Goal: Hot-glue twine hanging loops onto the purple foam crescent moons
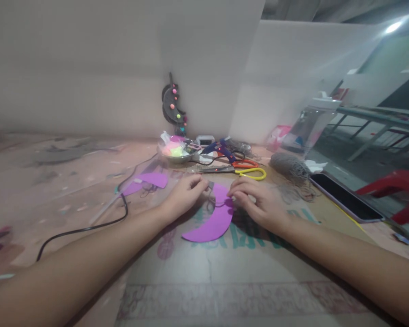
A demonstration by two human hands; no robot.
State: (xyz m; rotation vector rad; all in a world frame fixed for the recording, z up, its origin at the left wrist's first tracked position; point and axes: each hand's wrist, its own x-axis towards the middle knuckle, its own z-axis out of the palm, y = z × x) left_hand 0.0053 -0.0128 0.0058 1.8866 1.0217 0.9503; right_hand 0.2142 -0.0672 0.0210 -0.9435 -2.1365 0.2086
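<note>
A purple crescent-shaped foam cutout point(215, 221) lies flat on the cardboard-covered table point(225, 268). My left hand point(184, 196) rests at its upper left edge with fingers curled in a pinch on something small I cannot make out. My right hand point(259, 202) lies on the crescent's upper right edge, fingers bent and pressed down on the foam. A dark thin cord or wire point(209, 200) runs between the two hands.
Scissors with yellow handles point(240, 171), orange scissors point(246, 163), a blue glue gun point(221, 149), a bowl of bright pom-poms point(176, 150), purple scraps point(150, 180), a black cable point(88, 227), grey twine point(289, 165), a phone point(346, 196), a decorated dark crescent against the wall point(173, 106), a red stool point(398, 193).
</note>
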